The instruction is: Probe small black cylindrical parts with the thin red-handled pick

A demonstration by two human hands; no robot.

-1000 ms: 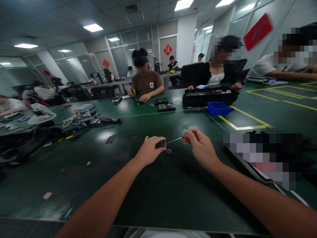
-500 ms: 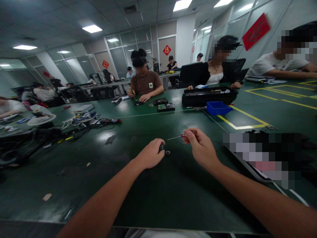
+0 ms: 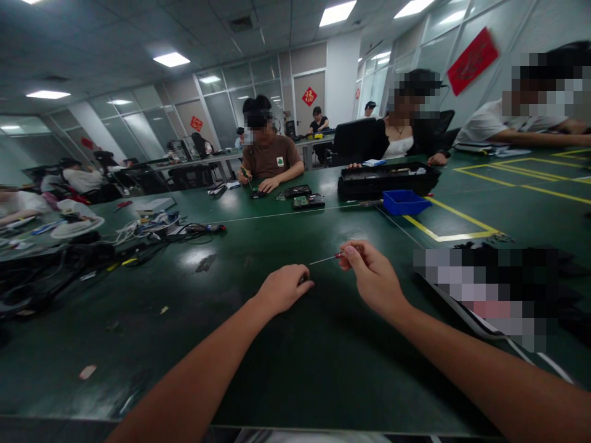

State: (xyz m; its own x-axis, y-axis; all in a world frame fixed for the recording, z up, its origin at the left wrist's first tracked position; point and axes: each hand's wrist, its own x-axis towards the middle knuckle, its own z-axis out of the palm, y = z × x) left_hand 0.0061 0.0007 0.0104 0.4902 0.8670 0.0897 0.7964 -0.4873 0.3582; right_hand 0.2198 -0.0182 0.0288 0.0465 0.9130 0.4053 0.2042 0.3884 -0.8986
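My left hand (image 3: pixel 282 288) rests on the green table (image 3: pixel 286 363) with its fingers curled down over a small part that I cannot make out. My right hand (image 3: pixel 372 277) is just to the right of it, raised a little, pinching a thin screwdriver (image 3: pixel 329 258) with a reddish handle. The metal shaft points left, its tip above my left fingers.
A blue bin (image 3: pixel 405 202) and a long black tray (image 3: pixel 386 178) lie across the table, with circuit boards (image 3: pixel 307 197) before a person in a brown shirt (image 3: pixel 270 157). Tangled cables (image 3: pixel 92 252) fill the left. A blurred dark object (image 3: pixel 489 289) sits at my right. Yellow tape lines (image 3: pixel 455 235) mark the surface.
My left hand lowered the small ring from its raised pinch to the table and closed over it and the small round part. My right hand and screwdriver stayed nearly still.
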